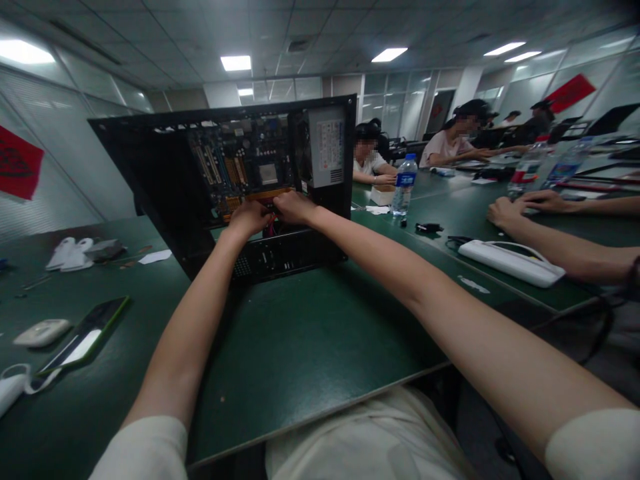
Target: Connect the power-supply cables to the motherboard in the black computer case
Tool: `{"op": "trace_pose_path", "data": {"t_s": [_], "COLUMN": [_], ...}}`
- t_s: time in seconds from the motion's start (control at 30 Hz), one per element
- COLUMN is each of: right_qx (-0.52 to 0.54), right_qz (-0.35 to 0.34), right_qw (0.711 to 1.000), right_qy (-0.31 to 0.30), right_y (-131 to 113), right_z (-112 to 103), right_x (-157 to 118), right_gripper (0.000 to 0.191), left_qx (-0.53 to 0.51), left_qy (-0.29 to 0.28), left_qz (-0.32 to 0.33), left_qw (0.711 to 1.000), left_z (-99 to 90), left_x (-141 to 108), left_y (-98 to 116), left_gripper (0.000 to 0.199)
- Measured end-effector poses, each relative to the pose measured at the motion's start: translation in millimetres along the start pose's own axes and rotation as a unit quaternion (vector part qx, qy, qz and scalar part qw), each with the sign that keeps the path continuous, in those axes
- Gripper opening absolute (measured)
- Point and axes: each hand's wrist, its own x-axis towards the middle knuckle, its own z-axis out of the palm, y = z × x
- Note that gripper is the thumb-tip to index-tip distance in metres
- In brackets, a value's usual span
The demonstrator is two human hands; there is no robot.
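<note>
Black sheet metal frames the open computer case (pixel 200 193) you have standing on the green table (pixel 310 340), its side panel off so the inside faces you. You can see the motherboard (pixel 240 167) mounted within: blue-green board, pale expansion slots running in a row, a square silver socket near the middle, orange-yellow connectors along its lower edge. To the right of it sits the grey power supply (pixel 327 150) with a white label on its face. The case's dark front section lies low against the table, just below your hands.

Your left hand (pixel 249 218) is curled into a loose fist at the lower edge of the board, fingers tucked in; what it grips is hidden. Your right hand (pixel 293 205) is touching it, fingers bent and pinched down at the same spot, next to a strip of orange and some reddish cabling. I cannot tell what either one actually holds.

Off to your left lie a phone (pixel 85 335) in a green case and a small white device (pixel 43 331). A water bottle (pixel 403 185) stands beyond the case, and a co-worker's hands (pixel 520 207) rest on the next table to your right, beside a white oblong tray (pixel 510 260).
</note>
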Motion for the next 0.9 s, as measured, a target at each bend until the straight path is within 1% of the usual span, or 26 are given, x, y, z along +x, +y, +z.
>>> {"op": "trace_pose_path", "data": {"t_s": [0.13, 0.3, 0.37, 0.5, 0.67, 0.77, 0.9], "right_qx": [-0.001, 0.003, 0.004, 0.003, 0.003, -0.004, -0.008], "right_qz": [-0.008, -0.011, -0.003, 0.027, 0.002, -0.006, -0.002], "right_qw": [1.0, 1.0, 1.0, 1.0, 1.0, 1.0, 1.0], "right_qy": [-0.011, -0.024, -0.024, -0.009, -0.023, -0.023, -0.02], "right_y": [-0.4, -0.7, -0.9, -1.4, -1.2, -1.0, -1.3], "right_z": [-0.9, -1.3, -1.6, -2.5, -2.7, -2.8, -3.5], "right_x": [-1.8, -3.2, -3.4, -4.0, -4.6, -4.8, -5.2], "right_gripper": [0.034, 0.036, 0.036, 0.034, 0.035, 0.036, 0.038], "left_qx": [0.02, 0.015, 0.016, 0.013, 0.039, 0.05, 0.01], "left_qy": [-0.008, -0.017, -0.015, -0.002, -0.006, -0.01, -0.017], "left_qz": [0.011, 0.024, 0.023, 0.002, 0.01, 0.022, 0.015], "left_qw": [1.0, 0.999, 0.999, 1.0, 0.999, 0.998, 1.0], "left_z": [-1.7, -3.1, -3.5, -4.8, -5.8, -4.7, -3.3], "left_x": [-3.5, -5.2, -5.5, -7.3, -10.1, -8.5, -2.6], "left_y": [2.8, 2.8, 2.4, 4.1, 7.5, 5.3, -0.9], "left_gripper": [0.036, 0.035, 0.036, 0.038, 0.039, 0.039, 0.033]}}
